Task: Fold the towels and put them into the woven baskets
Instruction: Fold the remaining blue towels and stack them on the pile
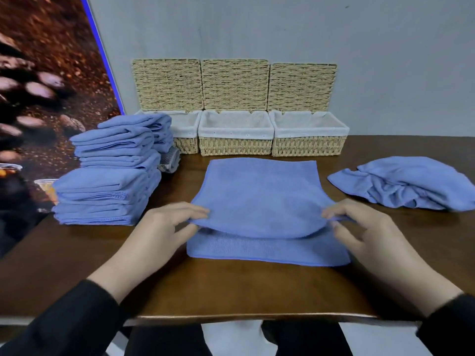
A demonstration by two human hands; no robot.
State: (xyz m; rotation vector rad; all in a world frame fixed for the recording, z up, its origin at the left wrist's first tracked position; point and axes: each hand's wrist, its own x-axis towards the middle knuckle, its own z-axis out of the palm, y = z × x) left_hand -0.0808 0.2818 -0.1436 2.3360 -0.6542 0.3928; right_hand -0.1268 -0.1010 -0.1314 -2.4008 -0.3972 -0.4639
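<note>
Here, both hands [164, 224] [359, 224] pinch towel [257, 199] edge, fold running left-right.

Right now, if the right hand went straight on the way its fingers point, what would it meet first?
The right hand points inward to the left, so it would probably first meet the left hand, which pinches the opposite edge of the same blue towel. Depth is unclear.
</note>
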